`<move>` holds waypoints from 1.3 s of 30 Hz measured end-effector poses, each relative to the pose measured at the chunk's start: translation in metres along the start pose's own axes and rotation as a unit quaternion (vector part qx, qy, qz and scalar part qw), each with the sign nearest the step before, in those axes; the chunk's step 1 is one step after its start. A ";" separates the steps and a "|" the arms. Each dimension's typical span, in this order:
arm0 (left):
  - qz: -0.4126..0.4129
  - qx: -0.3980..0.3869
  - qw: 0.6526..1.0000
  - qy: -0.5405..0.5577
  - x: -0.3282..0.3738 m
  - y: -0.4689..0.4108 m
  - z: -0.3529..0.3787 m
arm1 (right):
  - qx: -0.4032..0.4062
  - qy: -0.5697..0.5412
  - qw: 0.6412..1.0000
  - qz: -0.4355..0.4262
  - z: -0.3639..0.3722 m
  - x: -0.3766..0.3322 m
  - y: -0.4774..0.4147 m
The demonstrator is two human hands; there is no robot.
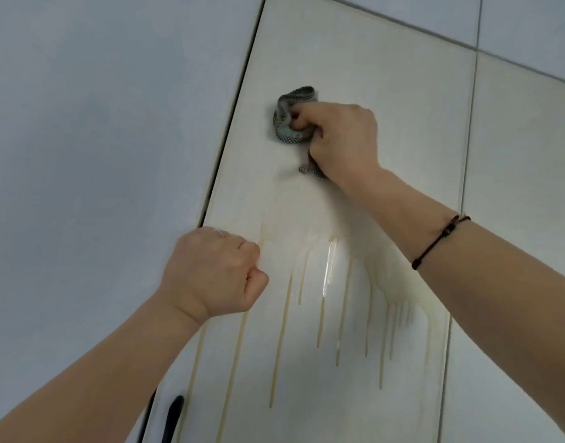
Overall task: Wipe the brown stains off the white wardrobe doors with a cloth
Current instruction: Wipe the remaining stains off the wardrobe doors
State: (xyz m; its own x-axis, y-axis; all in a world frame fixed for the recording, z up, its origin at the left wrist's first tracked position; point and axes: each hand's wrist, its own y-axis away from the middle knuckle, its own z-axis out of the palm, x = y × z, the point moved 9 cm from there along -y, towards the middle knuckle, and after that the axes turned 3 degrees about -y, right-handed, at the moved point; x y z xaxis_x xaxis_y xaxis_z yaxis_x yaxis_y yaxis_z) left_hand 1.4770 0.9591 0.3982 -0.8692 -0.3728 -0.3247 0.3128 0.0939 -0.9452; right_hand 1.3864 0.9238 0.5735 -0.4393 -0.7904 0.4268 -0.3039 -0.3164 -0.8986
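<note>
Cloth bunched in raised right hand; left hand fisted.

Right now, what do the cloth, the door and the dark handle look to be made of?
Cloth: woven or knitted fabric, grey-blue with a fine dotted texture, soft enough to bunch in the right hand. Door: smooth white panel, likely laminated or painted board; semi-gloss, as the wet streaks glint. Handle: dark, matte, maybe metal or plastic; too little shows to tell.
</note>
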 end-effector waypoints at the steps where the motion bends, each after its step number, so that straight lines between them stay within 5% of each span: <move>1: 0.000 0.002 1.000 -0.003 0.000 0.000 0.000 | 0.000 -0.001 1.000 0.025 0.001 0.005 -0.003; 9: 0.005 0.000 1.000 0.001 0.002 0.002 0.002 | -0.046 0.026 0.982 -0.182 0.041 -0.092 0.071; 15: -0.011 0.007 1.000 -0.009 -0.002 0.004 0.001 | 0.037 0.175 0.983 0.048 0.017 -0.015 -0.018; 17: -0.009 0.004 1.000 -0.012 -0.001 0.003 0.001 | 0.039 0.180 0.981 0.061 0.024 -0.022 -0.009; 25: 0.010 -0.002 1.000 0.015 0.001 0.009 -0.001 | 0.021 0.092 0.979 -0.180 0.029 -0.075 0.097; 27: 0.008 0.006 1.000 0.008 0.002 0.009 -0.002 | 0.024 0.149 0.981 -0.120 0.014 -0.036 0.066; 30: 0.010 0.007 1.000 0.007 0.001 0.008 -0.001 | 0.054 0.215 0.971 0.087 -0.026 0.046 0.026; 32: 0.008 0.010 1.000 0.001 0.000 0.009 0.000 | 0.062 0.222 0.967 0.110 -0.029 0.063 0.031; 35: 0.014 0.020 1.000 -0.009 0.001 0.010 0.000 | 0.099 0.189 0.976 -0.030 -0.010 0.004 0.085; 39: 0.004 0.008 1.000 -0.012 -0.001 0.010 0.000 | 0.041 0.054 0.969 -0.239 0.016 -0.055 0.164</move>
State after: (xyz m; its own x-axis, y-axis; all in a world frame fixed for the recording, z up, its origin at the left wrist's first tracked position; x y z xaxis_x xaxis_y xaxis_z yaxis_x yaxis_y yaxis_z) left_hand 1.4813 0.9600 0.3887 -0.8569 -0.3946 -0.3316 0.3261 0.0832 -0.9417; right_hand 1.3746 0.9067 0.4008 -0.3515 -0.4848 0.8009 -0.4279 -0.6777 -0.5981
